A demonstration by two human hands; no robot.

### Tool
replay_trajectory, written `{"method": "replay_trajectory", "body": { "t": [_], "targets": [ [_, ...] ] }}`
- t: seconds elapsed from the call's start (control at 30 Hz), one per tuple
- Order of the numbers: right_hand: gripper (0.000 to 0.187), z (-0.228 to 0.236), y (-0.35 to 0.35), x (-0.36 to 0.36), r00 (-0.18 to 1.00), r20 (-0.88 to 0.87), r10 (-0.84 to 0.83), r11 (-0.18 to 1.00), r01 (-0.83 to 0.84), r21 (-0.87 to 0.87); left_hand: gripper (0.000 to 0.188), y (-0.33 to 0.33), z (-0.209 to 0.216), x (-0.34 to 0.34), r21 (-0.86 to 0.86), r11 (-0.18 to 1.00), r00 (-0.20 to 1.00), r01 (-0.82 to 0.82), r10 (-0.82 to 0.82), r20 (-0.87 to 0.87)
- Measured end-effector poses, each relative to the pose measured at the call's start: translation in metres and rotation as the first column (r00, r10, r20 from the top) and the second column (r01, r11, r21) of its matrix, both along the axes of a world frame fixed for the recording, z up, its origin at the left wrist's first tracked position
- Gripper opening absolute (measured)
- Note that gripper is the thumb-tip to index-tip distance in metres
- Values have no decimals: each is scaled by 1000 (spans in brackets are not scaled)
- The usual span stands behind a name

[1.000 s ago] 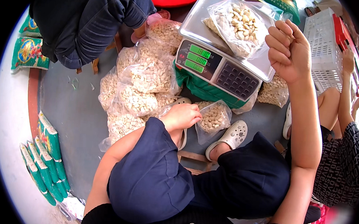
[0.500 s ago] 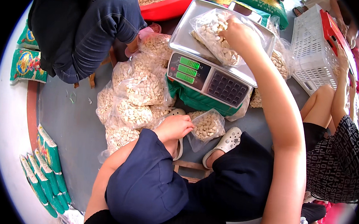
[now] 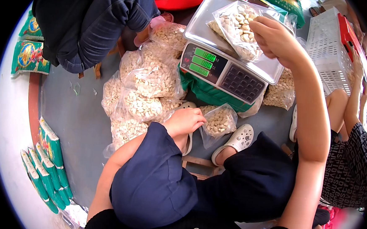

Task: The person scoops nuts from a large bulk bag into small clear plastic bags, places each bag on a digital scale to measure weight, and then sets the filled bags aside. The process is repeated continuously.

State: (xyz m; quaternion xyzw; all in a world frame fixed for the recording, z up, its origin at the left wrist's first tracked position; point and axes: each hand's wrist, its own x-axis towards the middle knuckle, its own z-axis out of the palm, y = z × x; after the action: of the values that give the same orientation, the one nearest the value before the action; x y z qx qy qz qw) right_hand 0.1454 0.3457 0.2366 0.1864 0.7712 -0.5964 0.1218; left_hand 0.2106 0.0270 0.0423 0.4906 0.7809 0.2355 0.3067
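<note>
An open clear plastic bag (image 3: 244, 28) of pale, flat seeds or nuts, whose exact kind I cannot tell, lies tilted on the steel pan of a digital scale (image 3: 203, 64) with green lit displays. Above the bag's right side is my right hand (image 3: 274, 39), its fingers curled inward; whether anything is in them is hidden. My left hand (image 3: 186, 121) rests at my left knee, fingers bent together. Just beyond its fingertips a smaller bag of the same pale pieces (image 3: 219, 121) stands on the floor between my feet. Whether the fingertips touch its plastic I cannot make out.
Several filled clear bags (image 3: 152, 81) are heaped left of the scale. A red basin (image 3: 178, 0) stands at the far side by a seated person (image 3: 109, 24). At right are a white crate (image 3: 328, 48) and another person's arm (image 3: 355, 91). Green packages (image 3: 49, 142) line the left wall.
My right hand has drawn back from the bag's contents to its right edge. The top display's reading has changed. The whole view has shifted slightly; my left hand stays by the knee.
</note>
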Motion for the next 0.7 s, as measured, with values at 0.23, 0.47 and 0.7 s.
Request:
{"method": "replay_trajectory", "body": {
  "t": [0.23, 0.47, 0.7],
  "targets": [
    [17, 4, 4, 48, 996, 53, 71, 855, -33, -518, 19, 5, -3, 1, 9, 1000, 1000, 7, -7, -11],
    [12, -53, -44, 73, 781, 425, 457, 889, -405, -212, 21, 6, 1, 1, -9, 1000, 1000, 3, -3, -26],
    [45, -186, -106, 136, 745, 510, 430, 853, -521, 42, 19, 15, 3, -2, 14, 1000, 999, 15, -15, -47]
  ]
}}
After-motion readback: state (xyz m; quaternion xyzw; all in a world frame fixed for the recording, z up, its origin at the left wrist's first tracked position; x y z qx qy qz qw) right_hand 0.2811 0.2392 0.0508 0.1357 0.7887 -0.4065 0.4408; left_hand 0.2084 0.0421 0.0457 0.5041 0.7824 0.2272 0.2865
